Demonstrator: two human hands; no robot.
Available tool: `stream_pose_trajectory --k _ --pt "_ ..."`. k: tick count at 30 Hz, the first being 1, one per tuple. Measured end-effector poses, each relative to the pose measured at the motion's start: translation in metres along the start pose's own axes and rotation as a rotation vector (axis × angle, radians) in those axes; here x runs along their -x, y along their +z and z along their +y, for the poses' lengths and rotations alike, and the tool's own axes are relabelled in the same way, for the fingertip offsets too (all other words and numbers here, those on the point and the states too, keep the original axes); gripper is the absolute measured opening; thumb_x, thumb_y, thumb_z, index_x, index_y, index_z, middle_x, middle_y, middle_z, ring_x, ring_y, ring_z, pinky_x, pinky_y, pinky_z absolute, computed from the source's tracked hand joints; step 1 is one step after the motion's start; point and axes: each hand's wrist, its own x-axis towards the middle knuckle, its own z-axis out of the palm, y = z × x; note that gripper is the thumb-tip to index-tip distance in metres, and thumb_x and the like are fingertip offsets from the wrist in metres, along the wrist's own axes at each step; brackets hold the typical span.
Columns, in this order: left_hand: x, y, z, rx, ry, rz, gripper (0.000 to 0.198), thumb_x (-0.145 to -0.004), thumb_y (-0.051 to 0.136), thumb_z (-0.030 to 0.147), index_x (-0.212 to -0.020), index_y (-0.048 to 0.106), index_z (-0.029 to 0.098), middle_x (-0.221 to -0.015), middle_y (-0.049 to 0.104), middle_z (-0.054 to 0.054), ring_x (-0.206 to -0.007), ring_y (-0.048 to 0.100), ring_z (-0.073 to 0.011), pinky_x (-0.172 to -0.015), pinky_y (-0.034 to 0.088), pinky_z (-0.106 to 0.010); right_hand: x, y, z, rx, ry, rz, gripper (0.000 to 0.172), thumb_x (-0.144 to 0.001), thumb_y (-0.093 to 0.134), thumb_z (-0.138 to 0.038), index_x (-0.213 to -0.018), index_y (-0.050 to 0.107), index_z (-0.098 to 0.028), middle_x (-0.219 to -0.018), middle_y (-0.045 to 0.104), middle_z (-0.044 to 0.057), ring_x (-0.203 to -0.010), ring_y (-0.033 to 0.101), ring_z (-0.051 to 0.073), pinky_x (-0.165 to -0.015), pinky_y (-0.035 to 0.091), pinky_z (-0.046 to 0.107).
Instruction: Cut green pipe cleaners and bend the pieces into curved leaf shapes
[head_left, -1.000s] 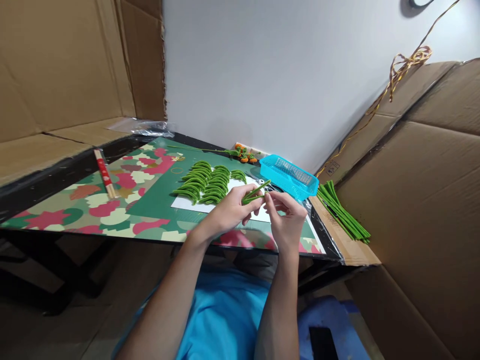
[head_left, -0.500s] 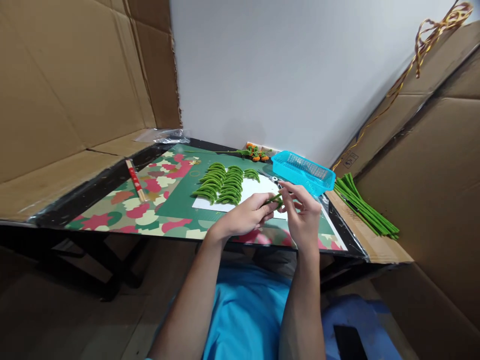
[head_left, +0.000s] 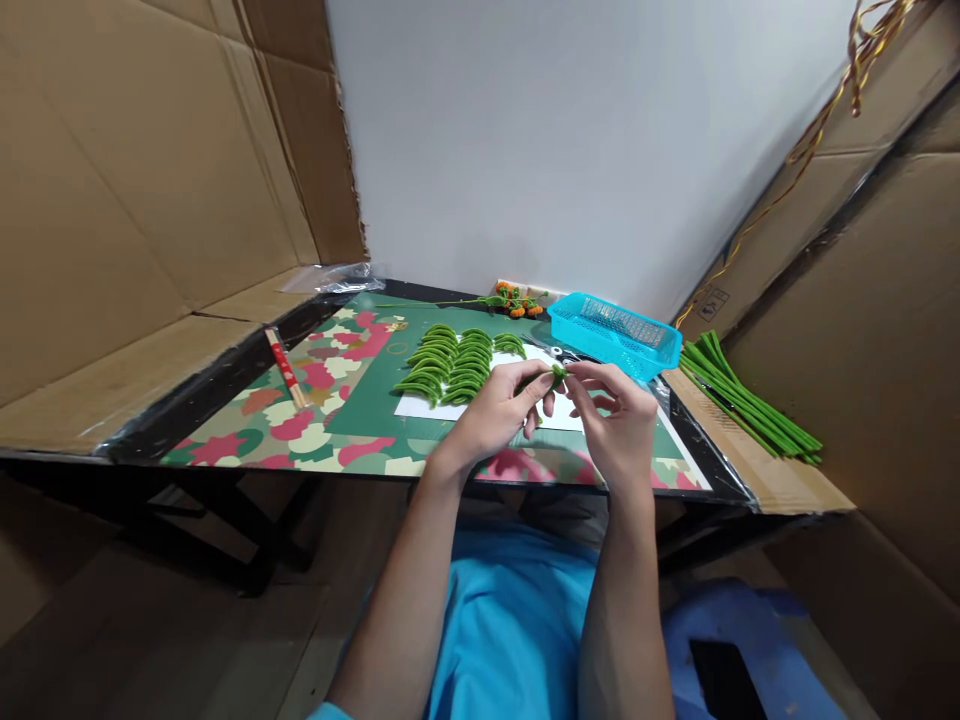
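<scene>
Held between my two hands is a small piece of green pipe cleaner [head_left: 559,375], bent and partly hidden by fingers. My left hand [head_left: 504,402] pinches it from the left, thumb against forefinger. From the right, the thumb and fingertips of my right hand [head_left: 621,405] close on its end. Both hands are above a white sheet [head_left: 420,407]. Left of them, curved green pipe-cleaner pieces [head_left: 469,368] lie in two long columns, with a short third group [head_left: 510,344] beside these. Scissors [head_left: 564,353], partly covered, lie just beyond my hands.
A blue plastic basket [head_left: 615,335] stands at the back right. Straight green pipe cleaners [head_left: 750,400] lie on cardboard to the right. Orange flowers on a stem [head_left: 517,300] rest at the back. Chopsticks in a red wrapper [head_left: 285,367] lie left on the patterned mat [head_left: 255,425].
My fingers have shifted on the pipe cleaner; its sloping length between my hands now looks like a small, compact bend. The view has turned slightly; the laid-out pieces look unchanged.
</scene>
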Motion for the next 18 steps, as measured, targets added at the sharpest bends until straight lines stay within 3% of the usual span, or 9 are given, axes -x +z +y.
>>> stream_pose_trajectory --k 6,18 --pt "0.001 0.001 0.001 0.013 0.023 0.028 0.040 -0.098 0.065 0.056 -0.091 0.064 0.016 -0.070 0.059 0.003 -0.045 0.051 -0.0060 -0.042 0.039 -0.018 0.000 0.000 0.000 0.021 -0.009 0.069 0.011 -0.095 0.073 -0.032 -0.095 0.077 -0.022 -0.090 0.076 0.004 -0.077 0.072 0.018 -0.056 0.059 0.026" --pt "-0.001 0.004 0.001 0.075 0.064 0.179 0.029 -0.096 0.070 0.045 -0.092 0.063 0.017 -0.063 0.052 0.006 -0.044 0.045 -0.0060 -0.040 0.038 -0.018 0.000 0.005 -0.011 0.047 -0.038 0.004 0.018 -0.098 0.068 -0.034 -0.091 0.076 -0.021 -0.083 0.076 0.003 -0.064 0.069 0.015 -0.054 0.055 0.026"
